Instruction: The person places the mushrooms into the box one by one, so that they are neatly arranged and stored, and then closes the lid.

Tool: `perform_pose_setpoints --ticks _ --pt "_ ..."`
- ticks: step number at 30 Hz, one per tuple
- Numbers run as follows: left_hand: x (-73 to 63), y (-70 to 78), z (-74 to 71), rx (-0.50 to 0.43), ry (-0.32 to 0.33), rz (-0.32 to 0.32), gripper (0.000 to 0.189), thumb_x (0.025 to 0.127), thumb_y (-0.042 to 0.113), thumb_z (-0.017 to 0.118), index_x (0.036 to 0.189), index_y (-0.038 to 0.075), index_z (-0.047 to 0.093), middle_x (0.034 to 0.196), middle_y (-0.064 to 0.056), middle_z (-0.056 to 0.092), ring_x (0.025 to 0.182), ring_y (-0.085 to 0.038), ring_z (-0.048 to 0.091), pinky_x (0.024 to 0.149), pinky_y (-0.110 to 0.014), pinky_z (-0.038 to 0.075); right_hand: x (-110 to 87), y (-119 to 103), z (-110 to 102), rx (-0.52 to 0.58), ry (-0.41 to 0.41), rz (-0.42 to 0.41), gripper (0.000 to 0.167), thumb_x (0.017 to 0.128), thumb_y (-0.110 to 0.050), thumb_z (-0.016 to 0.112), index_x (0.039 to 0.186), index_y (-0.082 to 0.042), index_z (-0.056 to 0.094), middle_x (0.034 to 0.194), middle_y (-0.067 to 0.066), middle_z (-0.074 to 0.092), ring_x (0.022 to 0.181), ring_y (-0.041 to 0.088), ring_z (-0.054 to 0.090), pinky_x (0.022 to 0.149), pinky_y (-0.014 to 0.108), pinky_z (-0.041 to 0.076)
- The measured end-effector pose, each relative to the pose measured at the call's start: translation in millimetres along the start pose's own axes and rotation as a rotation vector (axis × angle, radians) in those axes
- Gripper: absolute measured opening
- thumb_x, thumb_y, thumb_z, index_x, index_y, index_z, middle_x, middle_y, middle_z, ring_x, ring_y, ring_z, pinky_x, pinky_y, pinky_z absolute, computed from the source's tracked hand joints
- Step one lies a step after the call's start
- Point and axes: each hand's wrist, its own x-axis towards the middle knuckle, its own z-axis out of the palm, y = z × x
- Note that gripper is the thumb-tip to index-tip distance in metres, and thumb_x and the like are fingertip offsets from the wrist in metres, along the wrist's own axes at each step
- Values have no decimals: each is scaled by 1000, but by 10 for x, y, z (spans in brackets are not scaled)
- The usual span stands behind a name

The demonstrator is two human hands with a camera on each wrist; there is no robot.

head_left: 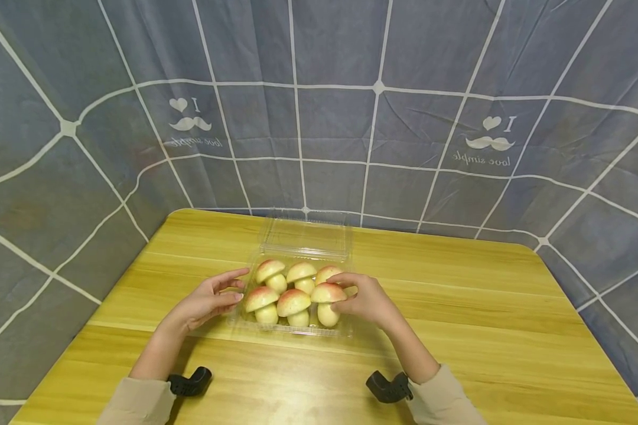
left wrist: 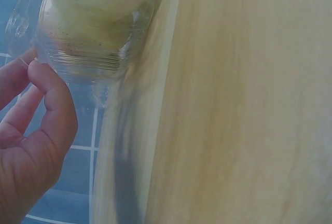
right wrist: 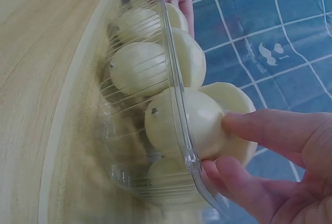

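A clear plastic clamshell box (head_left: 308, 332) stands on the table with its lid (head_left: 305, 236) tipped back. Inside are several mushroom-shaped pieces (head_left: 293, 302) in two rows, with pale yellow stems and red-tinged caps. My right hand (head_left: 369, 300) pinches the front-right mushroom-shaped piece (head_left: 328, 314), thumb on its side and fingers at the cap. In the right wrist view this piece (right wrist: 181, 120) sits right at the box rim. At the box's left side, my left hand (head_left: 204, 302) has thumb and finger together on the clear edge, as the left wrist view shows.
The wooden table (head_left: 457, 319) reaches back to a grey-blue curtain (head_left: 340, 124) with white lines, which also hangs at both sides. A black wrist mount (head_left: 191, 382) is on the left wrist, and another black mount (head_left: 388, 386) is on the right.
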Motion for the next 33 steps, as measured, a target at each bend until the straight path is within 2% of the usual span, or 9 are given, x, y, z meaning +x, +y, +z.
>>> perform_pose_setpoints --ticks 5,10,13,20,22,27,33 --pt "2 7 6 2 0 -2 65 91 5 58 146 -2 23 118 -16 38 79 -10 49 68 -22 47 4 3 -7 -23 -27 -5 42 71 0 74 111 -5 66 108 15 62 89 26 60 66 29 51" --pt "-4 17 2 7 6 -9 64 92 6 58 146 -1 24 120 -17 37 82 -11 49 69 -23 47 4 -24 -24 -30 -62 10 44 70 2 74 112 -6 67 113 14 61 74 18 58 58 27 49" --pt "-5 20 1 10 9 -14 64 92 6 58 146 0 24 121 -18 37 83 -12 49 70 -23 47 8 -42 -27 -65 -71 -1 44 68 3 74 110 -6 68 110 13 63 67 17 52 54 26 44" --pt "-8 31 15 0 0 -7 65 91 5 58 146 -2 23 120 -18 37 79 -11 48 68 -22 47 33 -41 0 -149 -81 -67 44 63 6 74 105 -6 71 101 6 68 93 22 55 69 29 44" --pt "-8 32 18 0 -2 -3 65 91 5 58 146 -2 23 119 -17 37 78 -11 48 67 -22 47 36 -37 8 -150 -85 -70 45 63 7 74 106 -6 71 102 6 68 93 24 54 70 30 44" --pt "-7 33 17 -2 -6 -1 65 91 5 58 146 -2 23 119 -17 38 78 -10 48 67 -22 47 36 -30 11 -149 -90 -87 45 64 7 73 106 -6 71 102 6 67 90 24 52 68 29 42" --pt "-7 34 13 -2 -5 -4 65 91 4 58 146 -2 22 118 -17 38 78 -10 48 67 -22 47 39 -42 5 -136 -107 -85 46 64 10 72 107 -6 70 105 10 66 72 23 47 53 23 36"
